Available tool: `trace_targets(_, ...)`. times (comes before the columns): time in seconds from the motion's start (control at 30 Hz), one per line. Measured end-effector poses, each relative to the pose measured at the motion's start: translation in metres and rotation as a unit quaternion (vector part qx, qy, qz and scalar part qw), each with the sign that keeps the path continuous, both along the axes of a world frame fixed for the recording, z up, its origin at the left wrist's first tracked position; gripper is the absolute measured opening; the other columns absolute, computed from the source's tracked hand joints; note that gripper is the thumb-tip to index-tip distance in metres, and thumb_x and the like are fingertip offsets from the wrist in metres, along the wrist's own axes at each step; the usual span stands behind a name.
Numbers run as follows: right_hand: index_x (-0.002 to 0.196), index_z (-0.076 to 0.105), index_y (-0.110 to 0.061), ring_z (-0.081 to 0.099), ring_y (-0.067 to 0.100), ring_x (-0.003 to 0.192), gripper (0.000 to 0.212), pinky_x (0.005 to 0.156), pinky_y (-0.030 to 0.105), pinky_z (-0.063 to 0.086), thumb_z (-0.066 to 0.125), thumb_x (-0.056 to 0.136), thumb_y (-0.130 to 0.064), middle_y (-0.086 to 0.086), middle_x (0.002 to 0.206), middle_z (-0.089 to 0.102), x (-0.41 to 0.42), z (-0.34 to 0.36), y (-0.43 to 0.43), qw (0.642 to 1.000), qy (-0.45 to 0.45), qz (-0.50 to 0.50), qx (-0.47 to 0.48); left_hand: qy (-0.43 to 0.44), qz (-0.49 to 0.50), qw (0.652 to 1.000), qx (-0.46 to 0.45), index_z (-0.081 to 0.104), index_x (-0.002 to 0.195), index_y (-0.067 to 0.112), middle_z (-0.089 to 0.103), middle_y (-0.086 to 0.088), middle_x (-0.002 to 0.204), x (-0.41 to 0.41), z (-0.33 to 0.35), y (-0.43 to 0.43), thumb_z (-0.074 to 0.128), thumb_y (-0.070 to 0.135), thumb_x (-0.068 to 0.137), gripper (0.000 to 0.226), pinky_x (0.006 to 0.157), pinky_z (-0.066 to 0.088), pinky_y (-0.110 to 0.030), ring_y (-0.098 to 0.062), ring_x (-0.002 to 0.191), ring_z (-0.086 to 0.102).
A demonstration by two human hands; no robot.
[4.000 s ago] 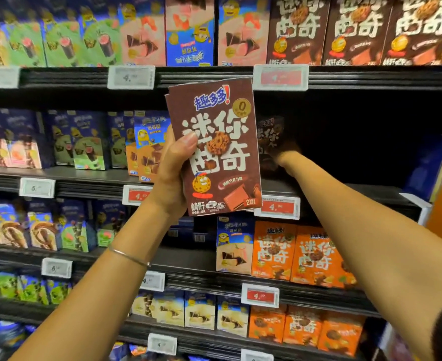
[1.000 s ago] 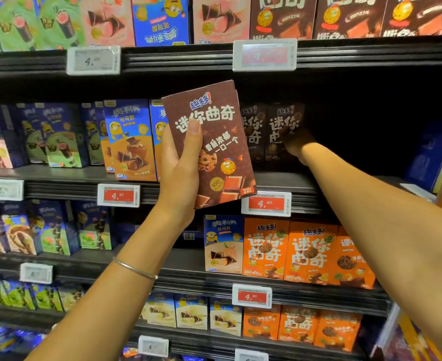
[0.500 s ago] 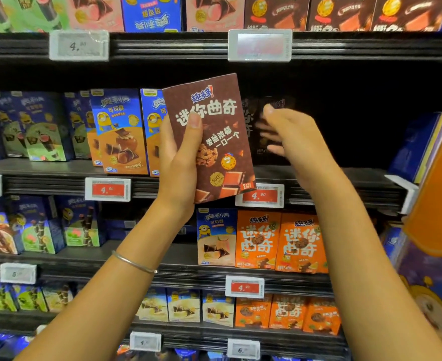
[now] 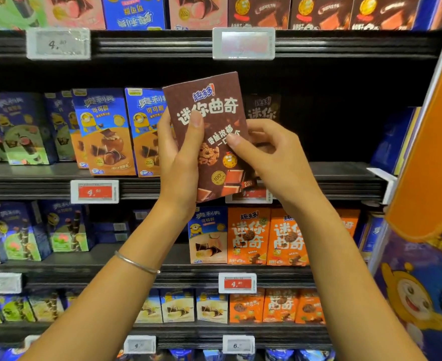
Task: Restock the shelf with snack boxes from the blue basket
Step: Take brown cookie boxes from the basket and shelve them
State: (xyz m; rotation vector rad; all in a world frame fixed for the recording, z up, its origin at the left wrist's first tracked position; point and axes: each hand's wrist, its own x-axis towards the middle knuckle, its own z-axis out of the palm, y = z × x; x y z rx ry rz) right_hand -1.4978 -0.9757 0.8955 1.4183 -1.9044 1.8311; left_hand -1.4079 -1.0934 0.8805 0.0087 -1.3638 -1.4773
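The brown cookie box [image 4: 214, 121] is upright before the shelf [image 4: 344, 175], between both hands. The left hand [image 4: 178, 165] grips its left edge, thumb on the front. The right hand [image 4: 274, 157] pinches its right edge. Behind it, the shelf holds a second brown box [image 4: 262, 108].

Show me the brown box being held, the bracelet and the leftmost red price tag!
brown box [image 4: 214, 105]: head view, top lettering.
bracelet [image 4: 136, 263]: head view, band across wrist.
leftmost red price tag [image 4: 94, 192]: head view, red panel.
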Motion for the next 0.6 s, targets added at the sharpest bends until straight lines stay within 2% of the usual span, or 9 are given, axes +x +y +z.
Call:
trace_targets(0.1,0.120,0.064,-0.025,0.068,-0.003,0.098,0.033,0.073,0.012,0.055,0.069,0.092,-0.042,-0.013,0.105,0.069,-0.005,0.004,0.007,1.000,0.014,0.009,-0.007,-0.022,-0.015,1.000,0.006,0.035,0.159,0.019,0.062,-0.011,0.147,0.001,0.005,0.001,0.066,0.083,0.079,0.108,0.101,0.060,-0.052,-0.028,0.126,0.070)
trace_targets(0.13,0.119,0.065,-0.025,0.068,-0.003,0.098,0.030,0.070,0.011,0.055,0.069,0.093,-0.041,-0.013,0.105,0.071,-0.008,0.006,0.011,1.000,0.004,0.020,-0.005,-0.029,-0.023,0.999,0.015,0.036,0.159,0.020,0.061,-0.011,0.148,0.000,0.008,0.001,0.064,0.091,0.070,0.117,0.102,0.059,-0.053,-0.029,0.127,0.068)
trace_targets(0.17,0.118,0.065,-0.025,0.070,-0.002,0.097,0.029,0.068,0.012,0.055,0.069,0.093,-0.040,-0.012,0.104,0.072,-0.011,0.007,0.014,0.999,-0.014,0.035,-0.005,-0.034,-0.020,0.999,0.018,0.037,0.159,0.021,0.060,-0.010,0.149,-0.001,0.009,0.001,0.059,0.093,0.072,0.115,0.105,0.057,-0.053,-0.028,0.131,0.066)
trace_targets(0.2,0.117,0.066,-0.024,0.071,0.000,0.096,0.028,0.066,0.014,0.056,0.069,0.093,-0.039,-0.012,0.103,0.074,-0.015,0.008,0.017,0.998,-0.035,0.047,-0.006,-0.037,-0.004,0.999,0.016,0.037,0.159,0.024,0.059,-0.008,0.152,-0.003,0.009,0.000,0.054,0.088,0.081,0.102,0.108,0.055,-0.053,-0.027,0.134,0.063)
trace_targets(0.27,0.117,0.066,-0.026,0.073,0.003,0.096,0.028,0.067,0.021,0.059,0.068,0.094,-0.041,-0.014,0.105,0.075,-0.026,0.010,0.025,0.997,-0.057,0.042,-0.006,-0.029,0.036,0.999,0.012,0.033,0.159,0.026,0.055,-0.007,0.154,-0.009,0.008,-0.005,0.053,0.057,0.104,0.066,0.109,0.054,-0.053,-0.025,0.137,0.061)
trace_targets(0.3,0.117,0.066,-0.027,0.073,0.004,0.097,0.029,0.071,0.025,0.060,0.068,0.093,-0.043,-0.014,0.106,0.075,-0.035,0.010,0.031,0.998,-0.060,0.032,-0.006,-0.026,0.048,0.998,0.007,0.032,0.159,0.026,0.054,-0.007,0.153,-0.011,0.007,-0.008,0.056,0.040,0.109,0.057,0.105,0.057,-0.051,-0.024,0.134,0.063)
trace_targets(0.37,0.115,0.068,-0.029,0.073,0.006,0.098,0.029,0.075,0.032,0.060,0.069,0.090,-0.044,-0.012,0.107,0.075,-0.053,0.013,0.046,0.997,-0.081,0.014,-0.012,-0.023,0.050,0.998,-0.002,0.032,0.159,0.026,0.055,-0.007,0.151,-0.014,0.005,-0.013,0.059,0.024,0.109,0.057,0.090,0.064,-0.038,-0.020,0.125,0.069)
trace_targets(0.47,0.112,0.070,-0.027,0.075,0.009,0.096,0.029,0.069,0.030,0.059,0.071,0.088,-0.043,-0.008,0.105,0.077,-0.084,0.018,0.065,0.990,-0.141,-0.007,-0.022,-0.008,0.050,0.999,-0.001,0.034,0.157,0.027,0.056,-0.005,0.149,-0.014,0.007,-0.015,0.061,0.023,0.109,0.055,0.076,0.063,-0.025,-0.012,0.117,0.073)
trace_targets(0.6,0.121,0.064,-0.020,0.076,0.013,0.090,0.037,0.057,0.025,0.058,0.072,0.088,-0.037,-0.002,0.105,0.076,-0.140,0.022,0.057,0.971,-0.201,-0.124,-0.021,0.004,0.061,0.998,-0.007,0.035,0.156,0.026,0.058,-0.003,0.147,-0.014,0.010,-0.013,0.061,0.025,0.109,0.054,0.079,0.063,-0.025,-0.015,0.121,0.071)
